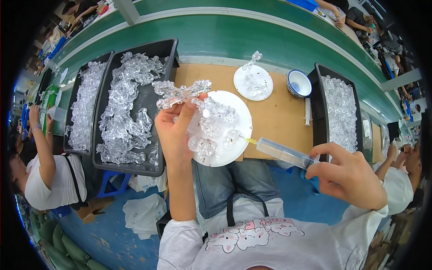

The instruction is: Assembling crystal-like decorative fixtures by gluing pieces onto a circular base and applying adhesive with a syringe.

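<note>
My left hand point(177, 128) is closed on a clear plastic piece with knobbly, branching arms point(182, 93), raised over the near white round plate point(240, 112). Clear flower-shaped pieces point(210, 127) show against that plate; whether they rest on it or join the held piece, I cannot tell. In my right hand point(346, 173) is a clear syringe point(283, 153) with a yellow needle hub, slanting to the left. Its needle tip reaches one small clear flower piece point(231, 137) at the plate's right side; touching or just apart is too small to tell.
Black bins of clear plastic pieces stand left point(163, 166) and right point(318, 121), with another bin point(67, 135) farther left. Behind are a second white plate point(265, 92) holding clear pieces, a blue-rimmed bowl point(299, 84) and a white tube-like item point(308, 112). Co-workers sit on both sides.
</note>
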Demonstrator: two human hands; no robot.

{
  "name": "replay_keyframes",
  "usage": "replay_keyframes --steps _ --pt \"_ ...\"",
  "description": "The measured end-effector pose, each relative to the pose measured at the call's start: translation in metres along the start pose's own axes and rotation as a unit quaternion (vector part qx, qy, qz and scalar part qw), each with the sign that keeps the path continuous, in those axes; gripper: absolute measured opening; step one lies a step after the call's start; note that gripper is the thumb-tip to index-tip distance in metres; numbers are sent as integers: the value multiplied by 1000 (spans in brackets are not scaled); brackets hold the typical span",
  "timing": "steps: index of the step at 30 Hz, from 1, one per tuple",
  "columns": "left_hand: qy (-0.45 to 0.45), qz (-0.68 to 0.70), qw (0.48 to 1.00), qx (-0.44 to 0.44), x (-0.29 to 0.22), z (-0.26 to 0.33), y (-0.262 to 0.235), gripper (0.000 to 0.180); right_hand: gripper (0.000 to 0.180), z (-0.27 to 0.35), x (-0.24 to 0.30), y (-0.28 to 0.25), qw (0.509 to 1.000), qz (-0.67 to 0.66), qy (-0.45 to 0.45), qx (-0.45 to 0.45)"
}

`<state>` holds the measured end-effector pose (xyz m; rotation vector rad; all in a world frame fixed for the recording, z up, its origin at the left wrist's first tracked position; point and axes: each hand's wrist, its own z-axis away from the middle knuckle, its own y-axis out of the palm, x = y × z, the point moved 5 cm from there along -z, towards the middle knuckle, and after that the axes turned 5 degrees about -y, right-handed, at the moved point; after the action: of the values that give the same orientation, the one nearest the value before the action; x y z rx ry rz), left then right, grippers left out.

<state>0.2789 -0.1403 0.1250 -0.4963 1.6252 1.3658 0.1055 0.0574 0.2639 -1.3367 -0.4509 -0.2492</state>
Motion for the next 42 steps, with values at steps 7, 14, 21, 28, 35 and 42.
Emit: replay_keyframes --steps 7,14,21,28,35,42 --pt "-7 -4 1000 -22 2 2 -2 22 31 4 -2 -8 999 -1 27 -41" --pt "13 -30 999 -10 -4 10 0 23 30 -2 -5 -7 999 -7 4 -41" --pt "31 -50 998 -10 -8 15 8 24 28 -1 -3 -6 999 9 6 -41" --pt "28 -43 999 -7 -9 16 8 25 29 -1 -1 -6 999 24 8 -44" --pt "37 -53 998 8 -9 16 9 24 29 -1 -1 -5 998 36 3 -43" --pt "28 -32 999 12 -5 16 7 22 29 -1 -3 -5 998 41 5 -41"
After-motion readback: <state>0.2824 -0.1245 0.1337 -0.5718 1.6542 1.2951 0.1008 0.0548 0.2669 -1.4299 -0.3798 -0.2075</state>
